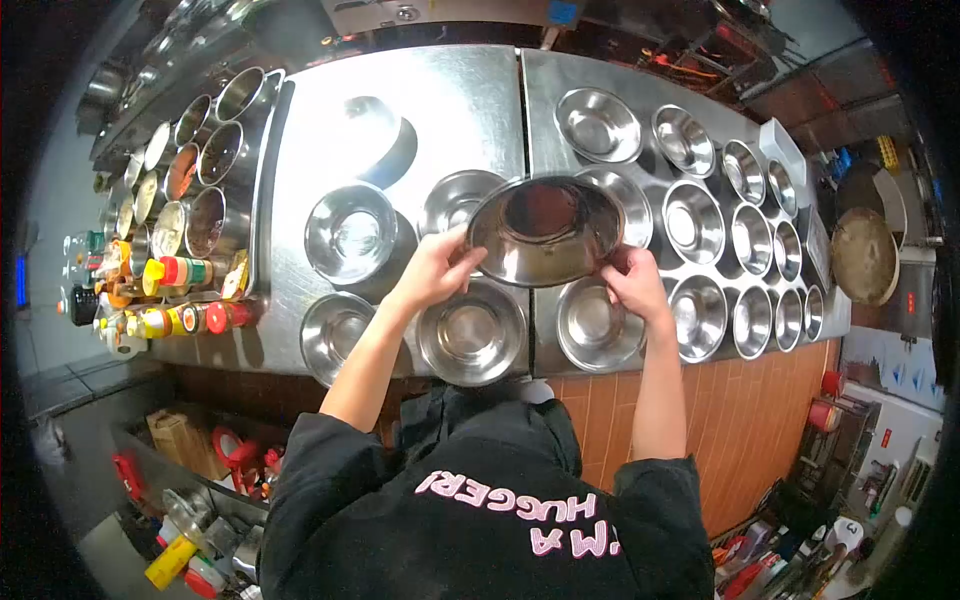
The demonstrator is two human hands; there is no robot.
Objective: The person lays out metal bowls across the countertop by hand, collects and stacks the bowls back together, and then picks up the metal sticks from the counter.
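Raised bowl [547, 258] between left hand [440, 268] and right hand [637, 285], both pinching its sides.

Kitchen-type room, wide fisheye view, corners dark. Long stainless steel counter [455, 125] across the middle, dark seam running down it; strong white light glare on its upper left part. Reddish-brown surface [745, 430] with thin lines below the counter, right of centre; floor or panel, cannot tell. Pale grey wall [55, 190] at far left, small blue light [21, 280] at the left edge. Steel equipment [400, 14] along the top edge. Cardboard box [178, 440] lower left. Large round pan [864, 257] at right. Cluttered shelving lower right, details blurred.
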